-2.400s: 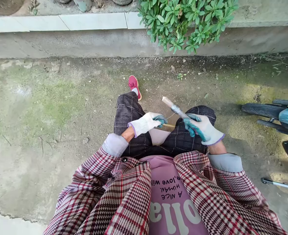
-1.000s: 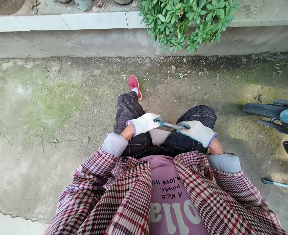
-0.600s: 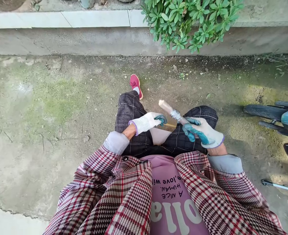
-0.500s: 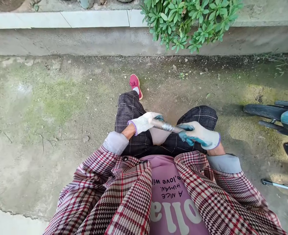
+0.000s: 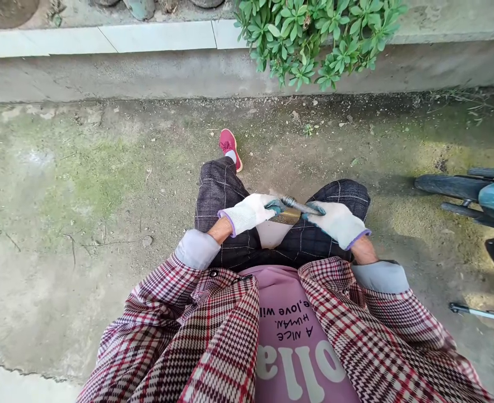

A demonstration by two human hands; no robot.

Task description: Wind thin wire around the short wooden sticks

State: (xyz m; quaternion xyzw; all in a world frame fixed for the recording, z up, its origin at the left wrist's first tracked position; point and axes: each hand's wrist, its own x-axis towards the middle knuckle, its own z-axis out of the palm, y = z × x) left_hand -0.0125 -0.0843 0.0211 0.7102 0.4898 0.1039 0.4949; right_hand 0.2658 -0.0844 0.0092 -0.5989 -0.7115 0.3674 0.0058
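Between my gloved hands, above my lap, is a grey rod (image 5: 304,207) with a ridged, coil-like band near its left end. My right hand (image 5: 336,220), in a white glove with blue-green fingers, is closed around the rod's right end. Beside the rod's left end is my left hand (image 5: 253,212), gloved alike, its fingers curled together. Whatever lies in those fingers is hidden and partly blurred. Just under the rod shows a brownish, flat, shiny patch (image 5: 291,216); I cannot tell whether it belongs to the rod.
My knees are spread over bare, mossy ground (image 5: 104,168), with one red shoe (image 5: 229,145) showing. Ahead runs a low concrete wall (image 5: 146,73) with white edging tiles and a leafy green plant (image 5: 314,39) hanging over it. At right stands part of a wheeled vehicle (image 5: 452,190).
The rod has shifted slightly up between my hands, and its coil-like band now sits nearer my left fingertips. My right hand has moved slightly up and left. The brownish patch has come into sight.
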